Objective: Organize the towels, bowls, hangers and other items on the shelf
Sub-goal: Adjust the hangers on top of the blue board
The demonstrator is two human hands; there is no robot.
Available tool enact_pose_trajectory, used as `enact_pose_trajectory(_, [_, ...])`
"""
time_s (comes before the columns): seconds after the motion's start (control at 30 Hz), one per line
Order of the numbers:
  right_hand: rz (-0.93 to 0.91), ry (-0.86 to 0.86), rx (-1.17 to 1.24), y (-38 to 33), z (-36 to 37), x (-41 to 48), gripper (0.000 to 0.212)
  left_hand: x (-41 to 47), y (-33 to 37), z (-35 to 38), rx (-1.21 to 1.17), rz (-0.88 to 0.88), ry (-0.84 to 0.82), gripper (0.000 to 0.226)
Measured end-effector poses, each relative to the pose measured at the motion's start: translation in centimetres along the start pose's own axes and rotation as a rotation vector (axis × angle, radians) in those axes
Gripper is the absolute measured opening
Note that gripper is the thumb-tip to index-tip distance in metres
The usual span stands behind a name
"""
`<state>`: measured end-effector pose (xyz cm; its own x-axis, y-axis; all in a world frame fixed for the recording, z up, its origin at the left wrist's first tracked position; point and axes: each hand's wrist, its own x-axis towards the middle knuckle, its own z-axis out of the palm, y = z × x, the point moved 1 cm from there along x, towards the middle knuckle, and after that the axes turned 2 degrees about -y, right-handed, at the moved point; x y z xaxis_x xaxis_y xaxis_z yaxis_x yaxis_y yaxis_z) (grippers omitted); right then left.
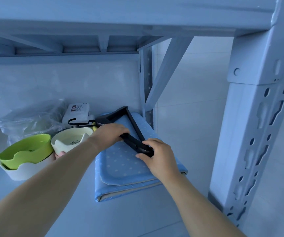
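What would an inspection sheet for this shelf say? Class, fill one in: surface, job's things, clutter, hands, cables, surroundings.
Surface: pale shelf board, with another shelf level above.
Job's things: black hanger lies on folded blue dotted towels; green bowl is nested in a white bowl; cream bowl stands beside them.
Clutter: crumpled plastic bag and white labelled packet at the back.
Hands: left hand and right hand both grip the hanger.
Cables: nothing seen.
Surroundings: slotted metal upright at right, tiled floor beyond.
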<state>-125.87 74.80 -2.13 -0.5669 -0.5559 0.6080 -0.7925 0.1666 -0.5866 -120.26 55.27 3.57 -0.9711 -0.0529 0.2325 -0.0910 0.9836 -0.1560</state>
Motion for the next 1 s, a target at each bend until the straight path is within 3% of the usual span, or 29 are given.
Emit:
enact_pose_trajectory(0.17, [-0.012,-0.005,0.02,0.2,0.1,-0.1,0.039,-1.0,0.8,0.7,-0.047,-0.046,0.021,0.037])
enact_pose_trajectory(0.33, [-0.011,-0.013,0.03,0.4,0.2,-0.1,0.04,-2.9,2.5,0.9,-0.102,-0.173,0.159,0.055])
enact_pose_trajectory(0.5, [-0.003,-0.034,0.033,0.2,0.1,-0.3,0.034,-5.2,4.3,0.9,-0.119,-0.297,0.207,0.054])
enact_pose_trajectory(0.7, [-0.028,-0.087,-0.001,-0.1,0.1,-0.8,0.042,-7.7,6.1,1.1,-0.207,-0.49,0.232,0.047])
enact_pose_trajectory(0.87, [-0.106,-0.177,-0.143,-0.7,-0.4,-1.4,0.04,-9.3,8.1,1.2,-0.286,-0.442,0.157,0.035])
enact_pose_trajectory(1.0, [-0.174,-0.214,-0.173,-0.3,-1.0,-2.8,0.036,-10.6,8.8,1.0,-0.321,-0.409,0.099,0.039])
